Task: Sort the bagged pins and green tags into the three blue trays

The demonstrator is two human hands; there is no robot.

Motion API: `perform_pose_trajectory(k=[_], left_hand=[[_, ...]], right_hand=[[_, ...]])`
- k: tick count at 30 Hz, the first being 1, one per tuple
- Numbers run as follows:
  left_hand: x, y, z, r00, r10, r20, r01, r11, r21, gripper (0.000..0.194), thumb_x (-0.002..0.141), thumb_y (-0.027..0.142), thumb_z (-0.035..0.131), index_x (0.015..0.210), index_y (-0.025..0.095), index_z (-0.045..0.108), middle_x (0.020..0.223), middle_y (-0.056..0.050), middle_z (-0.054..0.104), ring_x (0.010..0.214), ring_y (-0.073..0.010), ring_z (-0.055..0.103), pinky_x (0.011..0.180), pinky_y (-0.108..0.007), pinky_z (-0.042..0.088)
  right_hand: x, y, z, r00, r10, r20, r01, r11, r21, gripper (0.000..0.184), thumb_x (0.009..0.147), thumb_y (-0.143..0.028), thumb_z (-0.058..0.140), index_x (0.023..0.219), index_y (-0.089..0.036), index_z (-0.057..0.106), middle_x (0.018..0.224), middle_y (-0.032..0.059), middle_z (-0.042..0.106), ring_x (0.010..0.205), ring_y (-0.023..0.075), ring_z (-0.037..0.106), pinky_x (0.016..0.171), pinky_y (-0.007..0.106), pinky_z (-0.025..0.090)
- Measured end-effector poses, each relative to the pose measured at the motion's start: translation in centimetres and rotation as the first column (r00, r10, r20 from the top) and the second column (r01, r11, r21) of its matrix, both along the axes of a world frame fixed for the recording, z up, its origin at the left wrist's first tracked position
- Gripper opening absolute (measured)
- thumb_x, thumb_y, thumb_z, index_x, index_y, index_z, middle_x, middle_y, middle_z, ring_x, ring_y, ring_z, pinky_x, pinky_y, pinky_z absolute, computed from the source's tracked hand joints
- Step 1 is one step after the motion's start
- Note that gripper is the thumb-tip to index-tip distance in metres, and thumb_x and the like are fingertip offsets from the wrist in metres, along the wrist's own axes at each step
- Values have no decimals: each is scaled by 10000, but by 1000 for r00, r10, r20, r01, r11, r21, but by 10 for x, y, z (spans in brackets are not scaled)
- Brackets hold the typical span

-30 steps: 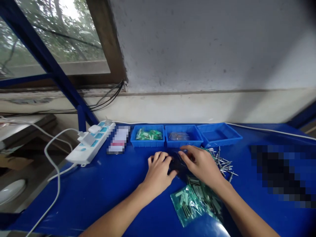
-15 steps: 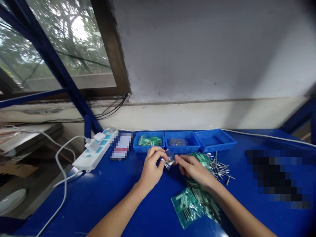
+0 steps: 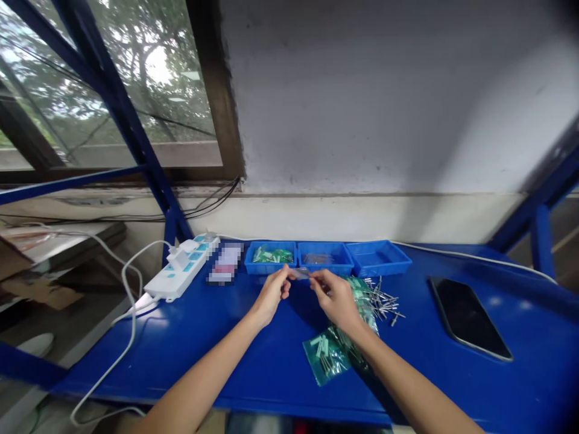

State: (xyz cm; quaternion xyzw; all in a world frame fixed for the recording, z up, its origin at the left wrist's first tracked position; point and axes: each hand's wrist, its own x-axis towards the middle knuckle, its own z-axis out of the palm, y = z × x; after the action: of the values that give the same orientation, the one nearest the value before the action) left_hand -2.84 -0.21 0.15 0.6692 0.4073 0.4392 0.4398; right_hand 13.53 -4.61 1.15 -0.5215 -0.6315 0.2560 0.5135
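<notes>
pinching opposite ends of a small clear bag (image 3: 300, 273), the left hand (image 3: 270, 296) and right hand (image 3: 337, 296) hold it over the counter (image 3: 253, 367), near the far blue trays (image 3: 379, 259) and left of scattered metal pins (image 3: 384, 302).

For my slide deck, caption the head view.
Left hand and right hand hold a small clear plastic bag before three blue bins.

On your table (image 3: 271, 377), the middle tray (image 3: 328, 248) has the wall (image 3: 353, 90) behind it. Just left of it is the left tray (image 3: 260, 269), with little bags (image 3: 271, 255) inside; just right is the right tray (image 3: 382, 269). Before it, your left hand (image 3: 271, 295) and right hand (image 3: 335, 295) hold a small bag (image 3: 300, 273). To its right and nearer you lie the pins (image 3: 384, 301), farther right the phone (image 3: 468, 318). Far left is the power strip (image 3: 181, 271).
</notes>
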Motion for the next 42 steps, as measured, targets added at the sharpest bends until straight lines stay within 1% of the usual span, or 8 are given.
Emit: perform_pose_trajectory(k=[5, 10, 19, 26, 29, 31, 34, 42], left_hand=[[-8, 5, 2, 1000, 22, -5, -22, 998, 63, 245, 818, 366, 541, 863, 133, 602, 677, -7, 558, 563, -100, 472, 525, -208, 371], [-9, 2, 5, 998, 50, -43, -39, 972, 230, 151, 806, 279, 559, 846, 153, 632, 768, -29, 604, 642, -124, 504, 605, -241, 395], [-7, -8, 8, 999, 31, -39, -11, 903, 430, 144, 825, 222, 514, 774, 179, 642, 861, -55, 581, 786, -164, 545, 641, -267, 423], [-3, -17, 12, 964, 6, -266, 109, 904, 413, 343, 853, 309, 508, 1187, 233, 536, 1132, -83, 525, 844, -155, 541, 792, -320, 444], [-1, -25, 17, 834, -136, -535, 337, 893, 298, 546, 779, 478, 587, 1274, 283, 463, 1197, -89, 522, 1086, -258, 466, 937, -459, 347], [1, -29, 18, 721, -225, -655, 470, 853, 225, 683, 668, 560, 664, 1273, 312, 468, 1245, -94, 506, 1186, -317, 383, 976, -531, 263], [3, -30, 14, 674, -242, -698, 505, 840, 196, 662, 608, 538, 721, 1207, 336, 526, 1282, -84, 491, 1224, -333, 348, 992, -541, 218], [-2, -12, 5, 827, -89, -556, 200, 969, 143, 121, 772, 192, 589, 886, 221, 559, 908, -10, 610, 929, -206, 543, 891, -415, 366]], right_hand=[[-5, -1, -2, 998, 58, -6, -58, 998, -11, 130, 739, -222, 511, 802, -186, 619, 802, 45, 651, 729, 180, 587, 711, 306, 435], [-4, 3, 0, 988, 90, -123, -103, 989, -110, 277, 804, -391, 515, 987, -185, 542, 796, 28, 627, 704, 157, 589, 598, 257, 444], [0, 5, 5, 951, 178, -253, -257, 911, -323, 412, 738, -542, 567, 717, -133, 608, 626, 44, 612, 477, 97, 502, 397, 196, 312], [27, 3, 31, 955, -167, -247, 163, 986, -33, 332, 765, -496, 548, 822, -169, 556, 645, -13, 517, 572, 115, 461, 537, 236, 354], [48, 5, 39, 874, -482, -68, 484, 846, 225, 308, 846, -436, 465, 943, -158, 554, 703, 19, 534, 640, 141, 476, 646, 268, 369], [58, 11, 39, 776, -585, 235, 489, 794, 361, 290, 874, -379, 427, 960, -151, 584, 706, 47, 570, 647, 159, 510, 645, 275, 366], [61, 19, 34, 706, -466, 534, 346, 884, 314, 246, 863, -337, 454, 951, -182, 623, 693, 48, 616, 596, 165, 548, 556, 256, 344], [32, 16, 29, 827, -42, 561, -14, 995, 96, 275, 895, -358, 412, 995, -195, 611, 728, 35, 622, 627, 163, 570, 603, 262, 390]])
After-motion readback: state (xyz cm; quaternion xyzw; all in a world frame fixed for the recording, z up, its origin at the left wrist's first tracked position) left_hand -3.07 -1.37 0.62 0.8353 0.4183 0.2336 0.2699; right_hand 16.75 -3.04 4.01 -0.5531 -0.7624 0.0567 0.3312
